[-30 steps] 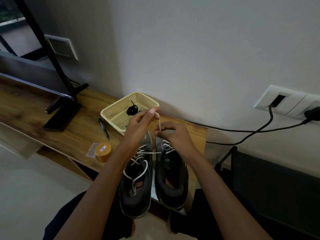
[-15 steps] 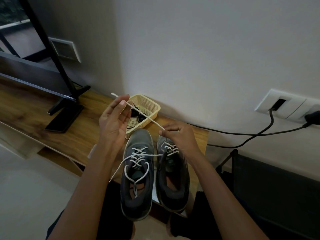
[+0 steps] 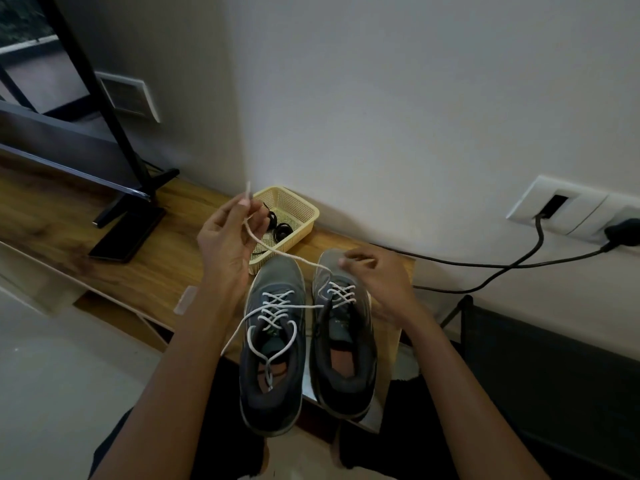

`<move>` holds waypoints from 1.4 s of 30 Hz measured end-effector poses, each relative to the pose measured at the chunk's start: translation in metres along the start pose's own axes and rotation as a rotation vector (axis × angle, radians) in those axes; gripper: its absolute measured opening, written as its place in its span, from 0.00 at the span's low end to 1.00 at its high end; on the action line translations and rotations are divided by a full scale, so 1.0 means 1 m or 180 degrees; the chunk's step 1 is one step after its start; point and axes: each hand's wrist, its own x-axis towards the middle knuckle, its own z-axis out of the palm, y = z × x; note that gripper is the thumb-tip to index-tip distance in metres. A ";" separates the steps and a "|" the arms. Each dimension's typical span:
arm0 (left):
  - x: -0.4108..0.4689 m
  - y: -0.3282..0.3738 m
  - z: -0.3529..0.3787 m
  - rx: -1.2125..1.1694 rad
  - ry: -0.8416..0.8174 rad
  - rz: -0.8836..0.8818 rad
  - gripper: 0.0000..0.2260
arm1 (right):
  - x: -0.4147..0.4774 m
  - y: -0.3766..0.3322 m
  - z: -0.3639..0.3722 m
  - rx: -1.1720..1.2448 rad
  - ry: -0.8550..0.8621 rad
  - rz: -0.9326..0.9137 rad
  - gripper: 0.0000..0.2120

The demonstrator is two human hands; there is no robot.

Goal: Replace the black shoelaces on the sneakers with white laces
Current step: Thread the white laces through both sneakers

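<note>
A black stand (image 3: 114,188) sits at the left of a wooden bench (image 3: 52,220) against a pale wall. Near the middle, the left hand (image 3: 227,244) is raised, palm toward the viewer. Its thumb and fingers pinch a white lace (image 3: 294,259) near the tip, which pokes up above the fingers. Behind the hand, a cream basket (image 3: 298,209) holds coiled black laces (image 3: 278,228). The lace runs down and right from the hand to the eyelets of the right sneaker (image 3: 346,396). The left sneaker (image 3: 272,393), just beside it, is laced in white too. Both stand at the bench's near edge, toes toward the wall. The right hand (image 3: 381,285) hovers over the right sneaker's toe, fingers curled; blur hides whether it touches the lace. Far right, cables (image 3: 539,230) lead to a wall socket (image 3: 568,209).
</note>
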 end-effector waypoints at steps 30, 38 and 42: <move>-0.050 -0.093 0.004 0.5868 -0.2059 0.1746 0.07 | -0.022 0.045 -0.001 -0.0325 -0.0585 0.1395 0.11; -0.056 -0.096 0.005 0.6051 -0.2262 0.1972 0.10 | -0.023 0.041 -0.003 -0.0225 -0.0543 0.1336 0.10; -0.057 -0.094 0.008 0.6169 -0.2357 0.1943 0.11 | -0.023 0.040 -0.004 -0.0235 -0.0587 0.1232 0.11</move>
